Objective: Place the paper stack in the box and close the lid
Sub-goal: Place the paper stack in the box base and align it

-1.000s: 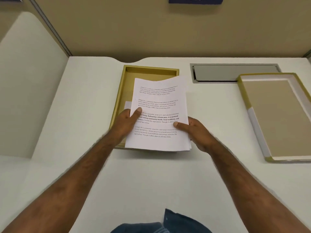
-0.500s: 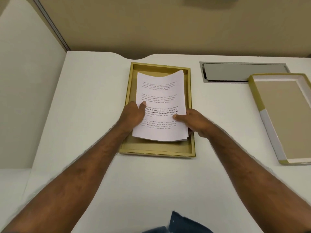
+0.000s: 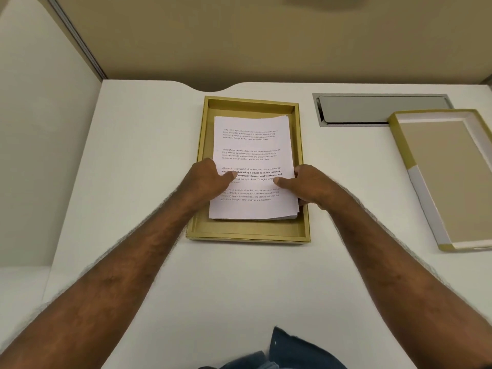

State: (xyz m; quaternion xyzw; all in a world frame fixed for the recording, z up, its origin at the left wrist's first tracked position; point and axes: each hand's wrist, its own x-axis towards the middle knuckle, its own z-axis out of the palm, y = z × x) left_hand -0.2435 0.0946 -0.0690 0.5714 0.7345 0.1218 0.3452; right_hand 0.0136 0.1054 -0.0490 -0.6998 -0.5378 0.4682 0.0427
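Paper stack (image 3: 253,155) inside gold box (image 3: 247,234), clamped between left hand (image 3: 206,179) and right hand (image 3: 310,186) at its side edges.

Lid (image 3: 450,179) cut off right; fingers under paper stack (image 3: 253,166) hidden.

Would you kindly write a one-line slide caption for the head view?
Both hands, left hand and right hand, lower the paper stack into the gold box; lid waits alongside.
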